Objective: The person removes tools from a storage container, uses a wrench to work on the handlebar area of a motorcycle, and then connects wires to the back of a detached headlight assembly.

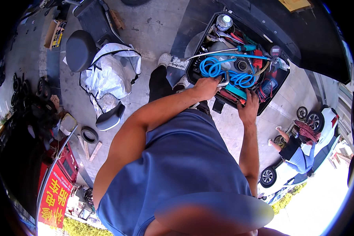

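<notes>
A black open tool box (pixel 192 76) stands in front of me, full of tools. My left hand (pixel 206 88) is at its near edge, fingers closed round a silver, bent metal piece (pixel 224 80) whose kind I cannot make out. My right hand (pixel 248 107) reaches over the near edge with its fingers apart, beside a turquoise long object (pixel 235 91). A coiled blue air hose (pixel 211 67) lies just beyond the hands. Across the box runs a long metal bar (pixel 214 51), near a screwdriver with a turquoise handle (pixel 246 48).
A spray can (pixel 224 22) stands in the box's far corner; a digital gauge (pixel 275 50) sits at the right. Left are a chair (pixel 81 50) and a silvery cover (pixel 110 74). A tire (pixel 89 135) lies on the floor. Another person (pixel 299 155) is by a white car (pixel 327 126).
</notes>
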`<action>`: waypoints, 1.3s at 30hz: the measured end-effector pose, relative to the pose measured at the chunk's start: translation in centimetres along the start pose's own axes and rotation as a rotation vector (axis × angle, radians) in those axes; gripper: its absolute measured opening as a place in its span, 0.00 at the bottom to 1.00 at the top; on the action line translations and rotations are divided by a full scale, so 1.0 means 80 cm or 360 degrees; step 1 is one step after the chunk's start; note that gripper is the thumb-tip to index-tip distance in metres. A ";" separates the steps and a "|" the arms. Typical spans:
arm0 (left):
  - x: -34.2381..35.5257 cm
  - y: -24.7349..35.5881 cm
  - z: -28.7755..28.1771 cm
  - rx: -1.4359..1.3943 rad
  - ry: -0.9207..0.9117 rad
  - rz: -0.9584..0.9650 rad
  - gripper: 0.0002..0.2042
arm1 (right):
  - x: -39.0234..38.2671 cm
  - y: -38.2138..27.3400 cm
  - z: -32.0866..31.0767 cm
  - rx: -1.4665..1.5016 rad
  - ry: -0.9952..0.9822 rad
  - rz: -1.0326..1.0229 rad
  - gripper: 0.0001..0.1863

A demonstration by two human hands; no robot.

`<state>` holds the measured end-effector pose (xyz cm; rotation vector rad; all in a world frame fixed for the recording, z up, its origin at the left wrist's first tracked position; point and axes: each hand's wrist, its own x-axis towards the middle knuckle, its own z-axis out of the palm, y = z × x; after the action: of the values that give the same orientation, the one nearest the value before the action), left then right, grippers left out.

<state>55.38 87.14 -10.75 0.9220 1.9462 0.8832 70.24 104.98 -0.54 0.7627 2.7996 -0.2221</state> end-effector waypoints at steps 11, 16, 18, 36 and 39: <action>-0.112 -0.111 -0.196 -0.0233 0.0137 -0.0139 0.19 | 0.227 -0.200 -0.008 0.0278 -0.0220 -0.0331 0.16; -0.042 -0.139 -0.200 -0.0233 0.0192 -0.0194 0.21 | 0.272 -0.182 0.020 -0.0482 -0.0683 -0.0771 0.15; -0.024 -0.139 -0.187 -0.0156 0.0014 -0.0081 0.21 | 0.259 -0.175 0.021 -0.0584 -0.0702 -0.0921 0.15; 0.034 -0.108 -0.267 -0.1064 0.0776 -0.0181 0.10 | 0.306 -0.028 -0.093 -0.0605 -0.0326 -0.0059 0.22; 0.018 -0.109 -0.258 -0.1079 0.0729 -0.0199 0.09 | 0.312 -0.010 -0.063 -0.0611 -0.0334 -0.0112 0.21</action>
<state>34.54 78.94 -9.30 0.2050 1.8243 1.6427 48.04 117.33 -2.10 0.5170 2.5574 0.2081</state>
